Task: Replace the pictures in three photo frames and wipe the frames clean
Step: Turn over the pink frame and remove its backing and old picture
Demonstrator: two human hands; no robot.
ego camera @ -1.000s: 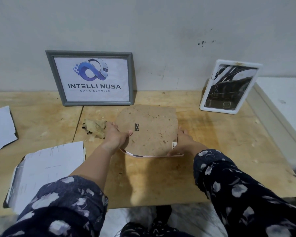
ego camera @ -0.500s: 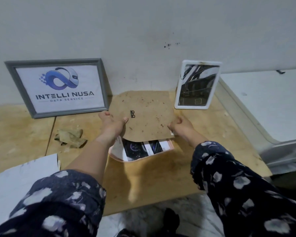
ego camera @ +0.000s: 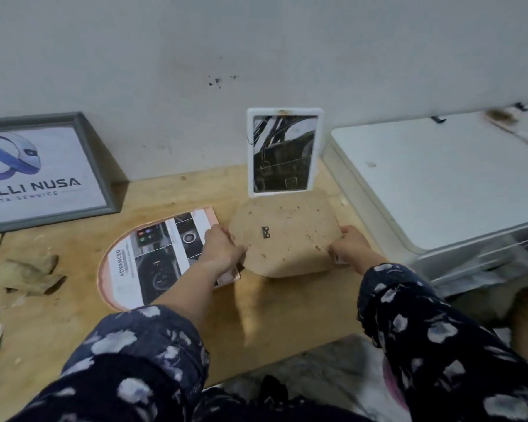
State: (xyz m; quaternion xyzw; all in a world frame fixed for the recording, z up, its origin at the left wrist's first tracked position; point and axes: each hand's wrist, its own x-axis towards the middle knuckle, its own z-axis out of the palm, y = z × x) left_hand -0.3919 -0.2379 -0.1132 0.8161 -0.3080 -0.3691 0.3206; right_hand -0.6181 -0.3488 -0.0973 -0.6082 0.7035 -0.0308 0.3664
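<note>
Both hands were closed on the brown fibreboard backing panel with rounded corners — left hand pinching its left edge, right hand gripping its right edge. The panel was held off to the right of the pink arch-shaped photo frame, in front of the white upright rectangular frame leaning at the wall; whether its lower edge touched the wooden tabletop could not be told.

Step in hand, as judged: setting the backing aside so the print can come out. To do it well, lay the panel flat on bare wood just right of the pink frame, small black metal hanger up, and keep it clear of the white frame's base so that one does not tip. Release one hand at a time.

The pink frame lay face down near the table's middle, open at the back, with a printed sheet showing — white margins, dark dashboard-like pictures, the word "ADVANCED" along its left side. The left wrist covered its right corner. The panel itself looked speckled with dark spots, probably dirt, so it likely wants a wipe too.

A grey-framed logo picture leaned at the wall far left, and a crumpled tan cloth sat on the table left of the pink frame, within reach for wiping.
</note>
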